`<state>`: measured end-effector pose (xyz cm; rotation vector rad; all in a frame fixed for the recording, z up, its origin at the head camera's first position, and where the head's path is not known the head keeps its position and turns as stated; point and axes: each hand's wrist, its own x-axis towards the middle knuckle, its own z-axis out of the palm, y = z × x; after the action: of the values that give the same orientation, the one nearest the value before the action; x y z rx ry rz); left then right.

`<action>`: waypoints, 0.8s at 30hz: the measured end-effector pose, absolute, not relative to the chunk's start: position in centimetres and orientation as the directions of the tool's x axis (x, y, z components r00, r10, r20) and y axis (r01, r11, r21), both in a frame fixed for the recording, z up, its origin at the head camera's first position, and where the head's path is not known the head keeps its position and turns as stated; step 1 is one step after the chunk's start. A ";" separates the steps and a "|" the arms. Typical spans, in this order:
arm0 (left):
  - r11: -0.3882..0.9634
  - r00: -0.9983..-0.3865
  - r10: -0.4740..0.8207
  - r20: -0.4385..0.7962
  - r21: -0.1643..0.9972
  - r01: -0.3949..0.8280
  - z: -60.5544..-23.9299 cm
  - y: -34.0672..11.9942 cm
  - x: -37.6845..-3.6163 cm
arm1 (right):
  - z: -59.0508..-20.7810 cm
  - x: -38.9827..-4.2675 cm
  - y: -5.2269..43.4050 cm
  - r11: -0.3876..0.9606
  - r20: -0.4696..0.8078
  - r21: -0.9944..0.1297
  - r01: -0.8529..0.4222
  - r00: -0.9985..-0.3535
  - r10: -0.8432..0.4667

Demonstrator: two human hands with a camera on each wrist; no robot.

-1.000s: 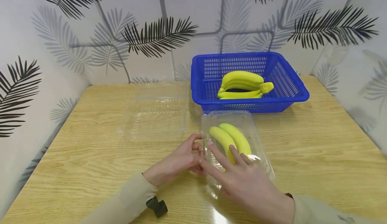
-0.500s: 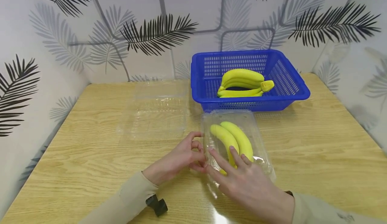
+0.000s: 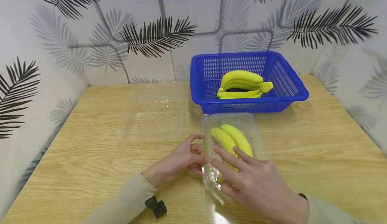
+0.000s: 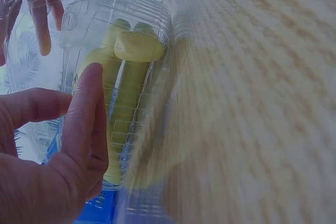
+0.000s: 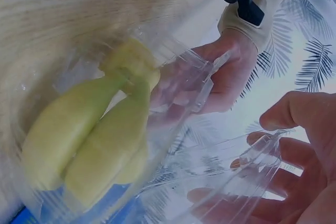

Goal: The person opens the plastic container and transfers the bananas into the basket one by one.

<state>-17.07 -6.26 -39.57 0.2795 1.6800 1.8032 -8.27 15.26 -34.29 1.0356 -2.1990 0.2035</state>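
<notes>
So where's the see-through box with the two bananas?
In the head view the clear box sits mid-table, just in front of the blue basket, with the left hand at its left edge and the right hand on top.

Blue basket (image 3: pixel 296 94) blocks far side of clamshell (image 3: pixel 255 130) — open tabletop (image 3: pixel 317 150) right; empty tray (image 3: pixel 158 116) left.

You get bright, even light from above in the head view, with a white glare patch on the wooden table (image 3: pixel 90 143) just this side of the clear box (image 3: pixel 232 123) and soft shadows beneath it. Both wrist views are blurred and colour-washed, the table grain smeared beside the box.
</notes>
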 end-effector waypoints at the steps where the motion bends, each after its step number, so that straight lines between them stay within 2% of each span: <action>1: 0.030 -0.767 0.583 -0.270 0.950 -0.312 -39.6 -6.3 -17.1 | -34.2 -8.2 15.4 0.676 0.650 0.137 -0.724 -0.450 -0.613; 7: 0.011 -0.757 0.589 -0.283 0.939 -0.343 -39.6 -6.3 -17.1 | -33.1 -7.7 16.4 0.707 0.653 0.071 -0.704 -0.503 -0.566; 13: -0.027 -0.755 0.593 -0.282 0.929 -0.368 -39.6 -6.2 -17.0 | -31.5 -7.5 16.5 0.720 0.727 0.018 -0.694 -0.486 -0.486; 15: -0.034 -0.756 0.591 -0.282 0.927 -0.373 -39.6 -6.2 -17.0 | -31.0 -7.4 16.6 0.728 0.727 -0.012 -0.685 -0.505 -0.464; 21: -0.035 -0.751 0.596 -0.284 0.925 -0.378 -39.9 -6.2 -17.0 | -29.6 -7.1 18.3 0.798 0.698 -0.055 -0.600 -0.595 -0.399; 24: -0.034 -0.750 0.599 -0.282 0.926 -0.376 -39.9 -6.2 -17.0 | -28.4 -6.9 19.7 0.859 0.644 -0.100 -0.502 -0.691 -0.329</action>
<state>-16.96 -6.24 -39.89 0.2396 1.5744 1.8543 -6.85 19.69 -28.40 0.6010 -2.3904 0.3555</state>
